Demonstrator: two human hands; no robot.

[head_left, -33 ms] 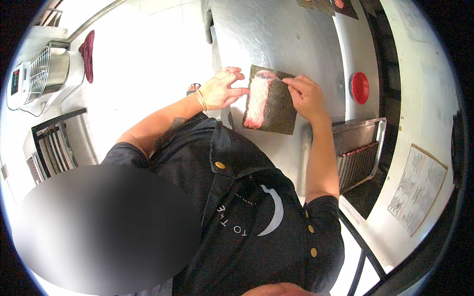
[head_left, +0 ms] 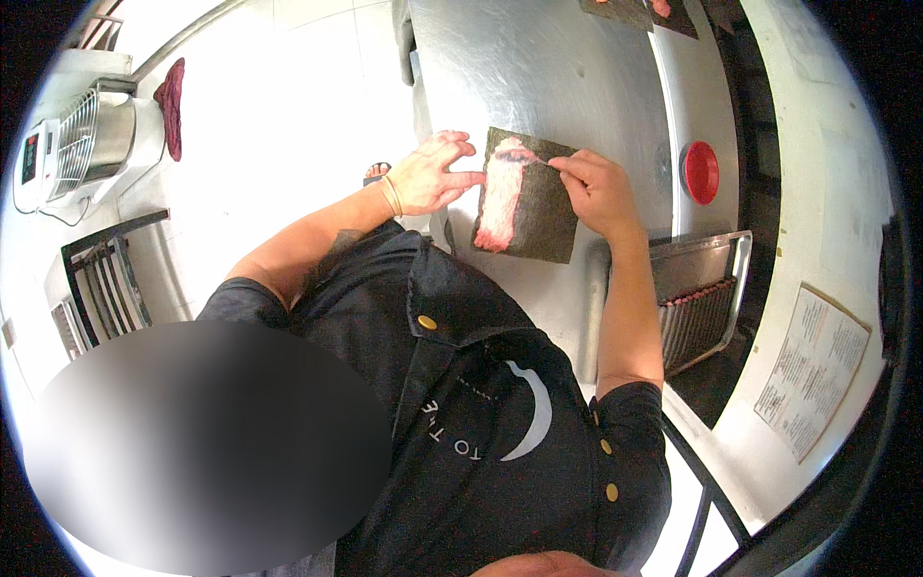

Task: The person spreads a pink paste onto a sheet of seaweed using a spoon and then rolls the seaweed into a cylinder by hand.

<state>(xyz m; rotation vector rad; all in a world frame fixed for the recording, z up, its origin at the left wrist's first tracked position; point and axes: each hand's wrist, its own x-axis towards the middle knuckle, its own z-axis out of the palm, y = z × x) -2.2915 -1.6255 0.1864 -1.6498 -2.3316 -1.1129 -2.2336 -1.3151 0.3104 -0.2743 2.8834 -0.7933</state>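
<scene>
A dark green nori sheet (head_left: 550, 216) lies flat on the steel worktop. Along its left part runs a strip of pink minced filling (head_left: 502, 197), thickest at the far end. My right hand (head_left: 598, 188) pinches the thin handle of a small metal utensil (head_left: 519, 155), whose dark, shiny end rests on the filling near the far edge; whether it is a spoon or a knife I cannot tell. My left hand (head_left: 435, 173) is open, fingers apart, with a fingertip at the sheet's left edge.
Right of the worktop (head_left: 538, 67) sits a round red dish (head_left: 700, 173). A metal tray (head_left: 711, 303) with a row of dark rolls stands near my right forearm. More nori pieces (head_left: 625, 12) lie at the far right. A mixer (head_left: 96, 144) stands on the far left.
The utensil's end has shifted slightly nearer to me along the filling, and my right hand has moved very little. My left hand stays in place.
</scene>
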